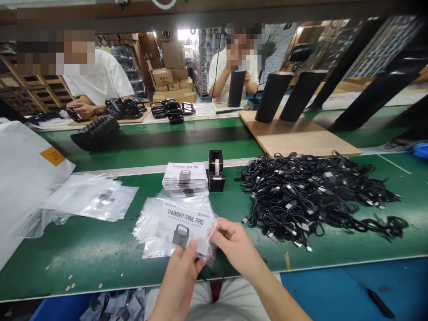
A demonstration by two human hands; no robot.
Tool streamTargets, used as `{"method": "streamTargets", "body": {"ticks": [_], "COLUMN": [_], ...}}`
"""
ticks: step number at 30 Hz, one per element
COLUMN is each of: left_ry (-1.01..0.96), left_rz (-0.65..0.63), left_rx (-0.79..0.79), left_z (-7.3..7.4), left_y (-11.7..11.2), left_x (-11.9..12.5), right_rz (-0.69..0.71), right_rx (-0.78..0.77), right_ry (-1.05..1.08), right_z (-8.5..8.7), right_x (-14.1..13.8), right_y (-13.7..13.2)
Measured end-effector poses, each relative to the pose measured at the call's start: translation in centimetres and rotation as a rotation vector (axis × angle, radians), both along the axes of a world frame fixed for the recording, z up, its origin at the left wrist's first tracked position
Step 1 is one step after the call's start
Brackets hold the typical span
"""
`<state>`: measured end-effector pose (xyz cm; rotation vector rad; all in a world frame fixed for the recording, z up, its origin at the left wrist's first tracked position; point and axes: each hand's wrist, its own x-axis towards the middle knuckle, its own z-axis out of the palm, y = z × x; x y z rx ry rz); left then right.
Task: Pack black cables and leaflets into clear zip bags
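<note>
My left hand point(187, 261) pinches the lower edge of the booklet point(187, 222), apparently inside a clear bag point(211, 255) over the bench point(110, 249); my right hand point(230, 238) pinches its right side. I'd keep everything flat (bent corners seem the risk).

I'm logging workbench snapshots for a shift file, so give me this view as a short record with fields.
Left hand: hand gripping the lower edge of a clear bag around a printed leaflet
Right hand: hand pinching the bag's right edge
Beyond the bag: leaflet stack, black tape dispenser at its right
Right side: heap of black cables
Left side: pile of plastic bags
Surface: green bench
</note>
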<state>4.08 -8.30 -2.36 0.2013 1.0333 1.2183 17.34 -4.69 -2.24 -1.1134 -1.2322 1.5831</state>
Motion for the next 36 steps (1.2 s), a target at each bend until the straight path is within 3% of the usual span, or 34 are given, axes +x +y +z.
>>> {"method": "streamTargets", "body": {"ticks": [3, 5, 11, 17, 19, 23, 25, 29, 32, 34, 36], "left_ry": [0.113, 0.206, 0.202, 0.311, 0.338, 0.395, 0.412, 0.378, 0.341, 0.351, 0.407], "left_rz": [0.232, 0.291, 0.174, 0.287, 0.309, 0.355, 0.388, 0.413, 0.405, 0.388, 0.354], "left_rx": [0.055, 0.055, 0.069, 0.110, 0.114, 0.110, 0.105, 0.104, 0.110, 0.101, 0.086], "left_z": [0.4, 0.6, 0.4, 0.1, 0.1, -0.3, -0.5, -0.6, -0.3, -0.3, -0.4], "left_y": [0.7, 1.0, 0.7, 1.7, 2.2, 2.6, 2.6, 2.8, 3.2, 3.7, 4.3], "left_x": [-1.3, -1.6, -0.4, -2.3, -3.1, -4.1, -4.3, -4.1, -3.8, -4.0, -4.8], "right_rz": [-0.049, -0.113, -0.117, -0.032, -0.046, -0.145, -0.152, -0.094, 0.086, 0.160, 0.132], "right_rx": [-0.072, -0.120, -0.184, -0.152, -0.078, 0.349, 0.418, 0.088, -0.141, -0.134, 0.037], "right_ry": [0.054, 0.065, 0.123, 0.029, -0.045, -0.425, -0.469, -0.151, -0.024, -0.074, -0.264], "right_z": [0.2, 0.1, -0.4, -1.0, -1.1, -0.5, -0.3, -1.3, -2.4, -2.4, -1.6], "right_x": [0.4, 0.2, -1.2, -1.7, -2.4, -3.0, -2.9, -3.5, -4.2, -4.0, -2.9], "right_y": [0.2, 0.0, -0.2, 0.7, 1.1, 2.1, 2.6, 2.8, 1.9, 1.3, 0.9]}}
